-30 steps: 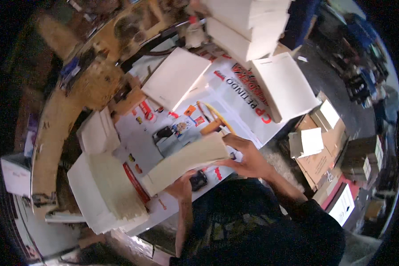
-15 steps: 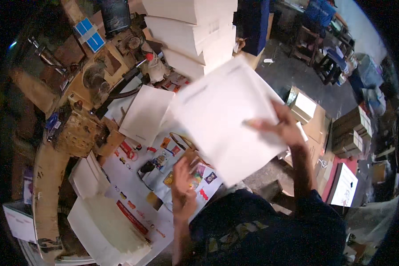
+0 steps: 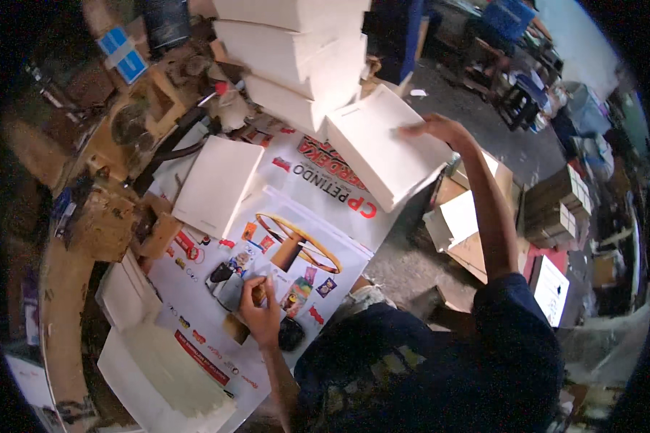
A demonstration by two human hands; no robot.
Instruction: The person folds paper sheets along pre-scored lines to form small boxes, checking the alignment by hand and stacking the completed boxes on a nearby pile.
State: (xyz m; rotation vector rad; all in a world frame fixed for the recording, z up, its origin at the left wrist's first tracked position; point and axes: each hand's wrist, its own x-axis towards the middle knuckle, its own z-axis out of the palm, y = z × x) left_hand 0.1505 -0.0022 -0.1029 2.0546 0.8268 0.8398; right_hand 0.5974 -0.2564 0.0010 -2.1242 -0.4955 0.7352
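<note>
My right hand [image 3: 438, 130] reaches out over a thick stack of white paper blocks [image 3: 382, 137] at the right edge of the table. Its fingers are stretched out and rest on the top sheet near the far right side. My left hand [image 3: 261, 310] is low over the printed plastic sheet [image 3: 325, 249] that covers the table. Its thumb and index finger curl together in a pinch; anything between them is too small to make out. Left of the middle lies another white paper block [image 3: 220, 184], apart from both hands.
Tall stacks of white paper [image 3: 296, 58] rise at the back. Loose paper piles [image 3: 159, 375] lie at the near left, beside a worn yellowish machine [image 3: 115, 216]. Right of the table are cardboard boxes [image 3: 552, 209] on the floor. Farther back a person in blue [image 3: 509, 22] sits.
My right hand has carried a white paper block away to the right, and it now lies on the right-hand stack. My left hand has moved down and left, its fingers curling in.
</note>
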